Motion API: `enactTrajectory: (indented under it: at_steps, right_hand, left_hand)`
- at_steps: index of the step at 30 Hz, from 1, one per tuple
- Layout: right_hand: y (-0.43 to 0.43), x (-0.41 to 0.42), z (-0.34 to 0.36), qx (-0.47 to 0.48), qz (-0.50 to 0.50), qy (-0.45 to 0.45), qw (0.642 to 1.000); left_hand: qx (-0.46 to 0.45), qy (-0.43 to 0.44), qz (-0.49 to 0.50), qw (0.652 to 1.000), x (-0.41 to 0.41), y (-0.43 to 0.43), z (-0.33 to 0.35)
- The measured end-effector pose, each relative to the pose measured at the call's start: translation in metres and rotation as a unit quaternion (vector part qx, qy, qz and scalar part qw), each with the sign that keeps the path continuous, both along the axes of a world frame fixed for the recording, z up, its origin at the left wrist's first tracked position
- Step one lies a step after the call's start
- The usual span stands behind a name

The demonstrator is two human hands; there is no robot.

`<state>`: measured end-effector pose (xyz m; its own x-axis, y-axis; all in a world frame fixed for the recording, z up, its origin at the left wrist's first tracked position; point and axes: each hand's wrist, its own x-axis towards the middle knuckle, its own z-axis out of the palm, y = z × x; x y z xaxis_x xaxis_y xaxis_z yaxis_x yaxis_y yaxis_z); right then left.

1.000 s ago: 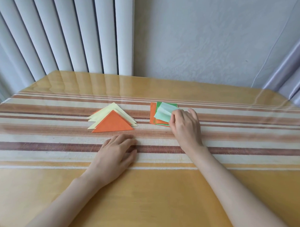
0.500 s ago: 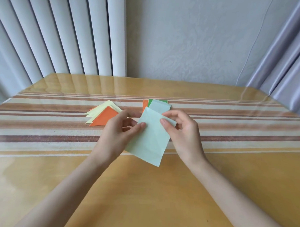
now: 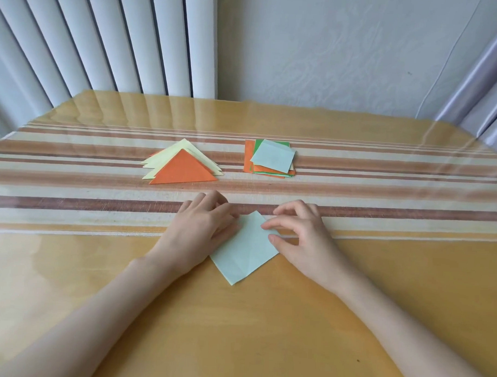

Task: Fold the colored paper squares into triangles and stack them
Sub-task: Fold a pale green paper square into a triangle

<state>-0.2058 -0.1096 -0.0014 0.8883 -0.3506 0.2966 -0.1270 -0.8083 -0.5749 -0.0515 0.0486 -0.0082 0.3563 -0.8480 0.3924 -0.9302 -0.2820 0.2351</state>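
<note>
The pale green paper square lies flat on the table, turned like a diamond, close in front of the person and between both hands. Half a second ago it was held up in the air between them.

The left hand rests palm down on its left corner, fingers loosely spread. The right hand arches over the upper right edge with curled fingers. Its index fingertip and thumb touch that edge, though whether they pinch or only press it cannot be told.

Farther back on the striped cloth sit the stack of folded triangles, orange on pale yellow, and to its right the pile of unfolded squares, pale green on top.
</note>
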Motion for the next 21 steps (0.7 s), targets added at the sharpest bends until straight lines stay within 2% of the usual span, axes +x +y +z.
enactTrajectory:
  at_steps: [3, 6, 9, 13, 17, 21]
  right_hand:
    - [0.001, -0.003, -0.005, -0.129, 0.103, 0.027, 0.986]
    - [0.005, -0.007, -0.008, -0.182, 0.146, 0.075, 0.969]
    - [0.003, -0.008, -0.003, -0.151, 0.125, 0.097, 0.976]
    - [0.004, -0.010, 0.003, -0.144, 0.089, 0.124, 0.978]
    - [0.011, -0.012, 0.010, -0.152, 0.110, 0.168, 0.968]
    - [0.007, -0.012, 0.010, -0.136, 0.137, 0.140, 0.971]
  left_hand:
    - [0.003, -0.078, 0.002, 0.997, -0.007, 0.010, 0.002]
    - [0.028, -0.099, -0.064, 0.993, -0.018, 0.026, 0.002]
    - [0.054, -0.085, -0.096, 0.990, -0.024, 0.044, 0.002]
    - [0.063, -0.035, -0.082, 0.994, -0.033, 0.054, 0.008]
    - [0.041, -0.088, -0.105, 0.990, -0.033, 0.049, 0.009]
    - [0.000, -0.128, -0.123, 0.984, -0.033, 0.045, 0.007]
